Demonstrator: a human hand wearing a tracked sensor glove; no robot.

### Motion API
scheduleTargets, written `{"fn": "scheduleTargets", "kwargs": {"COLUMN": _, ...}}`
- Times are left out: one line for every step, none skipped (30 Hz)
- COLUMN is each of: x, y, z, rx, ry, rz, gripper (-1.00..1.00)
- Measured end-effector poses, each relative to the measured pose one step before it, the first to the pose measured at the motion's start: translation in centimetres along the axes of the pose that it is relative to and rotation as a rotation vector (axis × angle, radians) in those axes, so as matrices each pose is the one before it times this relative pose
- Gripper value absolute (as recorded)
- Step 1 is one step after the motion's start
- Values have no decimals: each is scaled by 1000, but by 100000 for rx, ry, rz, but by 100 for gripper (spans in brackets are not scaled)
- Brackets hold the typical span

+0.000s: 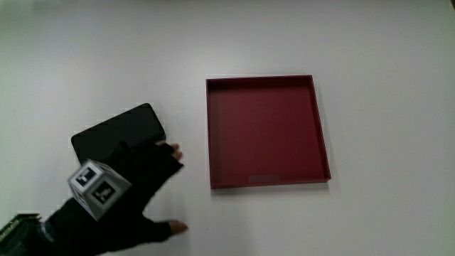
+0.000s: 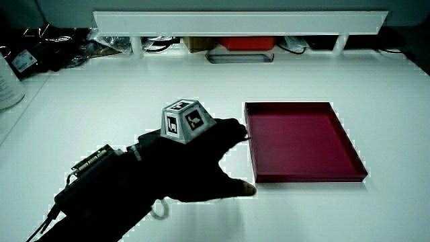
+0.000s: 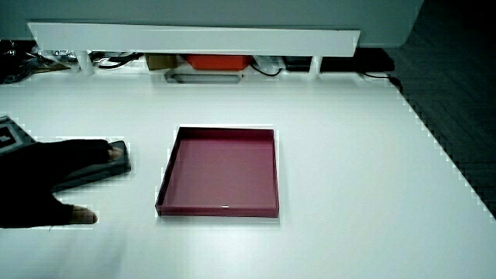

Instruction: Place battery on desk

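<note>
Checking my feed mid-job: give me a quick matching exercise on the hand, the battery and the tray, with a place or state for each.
Things:
1. hand
2. battery
3. tray

Places or states:
A. dark red, nothing in it
B. lying flat on the table beside the tray
C. resting on the battery, thumb spread

Pairs: 1-C, 2-B, 3-A

The hand lies flat on the white table, its fingers stretched over a flat black battery, thumb spread apart toward the person. Just beside the battery sits a shallow dark red tray, with nothing in it
</note>
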Motion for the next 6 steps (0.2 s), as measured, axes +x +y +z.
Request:
{"fn": "scheduleTargets", "kwargs": {"x": 1158, "y": -48, "z": 441, "rx": -1076, "ry": 5534, "rz": -4075, "gripper": -100}}
{"fn": "scheduleTargets", "kwargs": {"x": 529, "y": 52, "z": -310, "rx": -1008, "ry": -9149, "rz": -5077, "gripper": -100}}
{"fn": "scheduleTargets", "kwargs": {"x": 495, "y": 82, "z": -356, "rx": -1008, "ry": -9149, "rz": -5077, "gripper": -100}}
{"fn": "scheduleTargets", "kwargs": {"x": 564, "y": 90, "z": -207, "rx": -611, "ry": 341, "rz": -5098, "gripper": -100}}
{"fn": "scheduleTargets", "kwargs": {"x": 198, "y": 18, "z": -450, "rx": -1897, "ry": -9475, "rz": 1128, "gripper": -100}}
{"fn": "scheduleTargets", "kwargs": {"x": 67, "y": 96, "z": -505, "rx": -985, "ry": -7011, "rz": -2744, "gripper": -100}}
